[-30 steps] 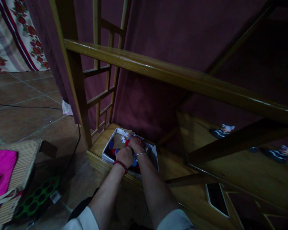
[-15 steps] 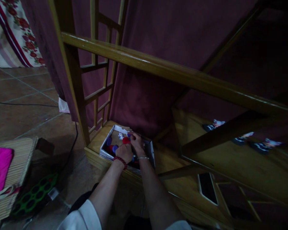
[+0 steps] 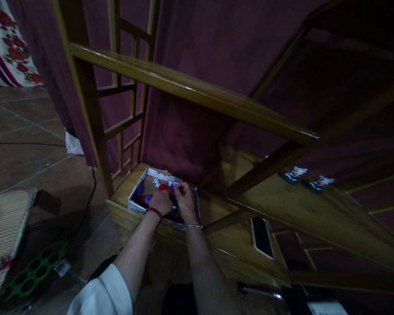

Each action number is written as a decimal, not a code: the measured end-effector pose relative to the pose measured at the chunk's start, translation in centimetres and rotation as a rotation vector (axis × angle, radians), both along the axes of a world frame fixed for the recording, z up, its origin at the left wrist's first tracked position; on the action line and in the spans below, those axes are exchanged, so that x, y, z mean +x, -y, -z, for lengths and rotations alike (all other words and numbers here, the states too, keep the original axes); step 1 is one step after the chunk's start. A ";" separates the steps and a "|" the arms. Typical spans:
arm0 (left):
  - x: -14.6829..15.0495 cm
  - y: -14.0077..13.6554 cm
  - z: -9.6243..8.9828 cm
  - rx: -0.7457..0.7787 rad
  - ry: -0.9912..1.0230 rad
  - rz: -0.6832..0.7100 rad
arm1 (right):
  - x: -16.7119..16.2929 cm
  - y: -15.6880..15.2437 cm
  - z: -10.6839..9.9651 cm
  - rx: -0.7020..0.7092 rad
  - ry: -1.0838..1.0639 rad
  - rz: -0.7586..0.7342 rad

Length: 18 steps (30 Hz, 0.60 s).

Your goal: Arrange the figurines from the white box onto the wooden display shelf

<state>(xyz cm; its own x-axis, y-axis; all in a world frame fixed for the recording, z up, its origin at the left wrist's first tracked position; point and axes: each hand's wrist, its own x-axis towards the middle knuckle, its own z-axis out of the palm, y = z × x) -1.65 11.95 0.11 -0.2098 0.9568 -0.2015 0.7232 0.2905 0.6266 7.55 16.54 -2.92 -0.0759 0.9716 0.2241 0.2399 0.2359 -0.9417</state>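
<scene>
A white cardboard box (image 3: 131,205) stands on the wooden shelf with small red and blue pieces inside, too dim to name. Both my hands reach into it. My left hand (image 3: 161,202), with a red bead bracelet, is closed over the pieces beside a round red piece (image 3: 163,187); what its fingers grip is hidden. My right hand (image 3: 185,202), with a silver bracelet, pinches a small white and blue figurine (image 3: 172,184) near the back wall of the box. Another small white and blue figurine (image 3: 156,182) is in the box's back left part.
A wooden bar (image 3: 190,89) crosses above my hands. Several figurines on dark bases, one of them a cat-eared figurine (image 3: 293,175), stand on the raised shelf (image 3: 282,205) to the right. A phone (image 3: 262,237) lies on the lower shelf. Left is a slatted table (image 3: 13,227).
The view has turned to the right, so the box and shelf appear further left. My right hand has opened out from over the left one, and the figurine at its fingertips shows more clearly.
</scene>
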 end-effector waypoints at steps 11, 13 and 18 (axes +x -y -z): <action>-0.5 -0.3 -0.3 0.052 0.029 -0.050 | 1.4 2.4 -1.6 -0.072 -0.180 -0.052; -0.6 -0.4 -0.2 0.060 0.069 -0.072 | 1.5 2.4 -1.3 -0.055 -0.180 -0.059; -0.3 -0.9 0.4 0.106 0.255 -0.148 | 1.7 2.6 -1.1 -0.147 -0.159 0.015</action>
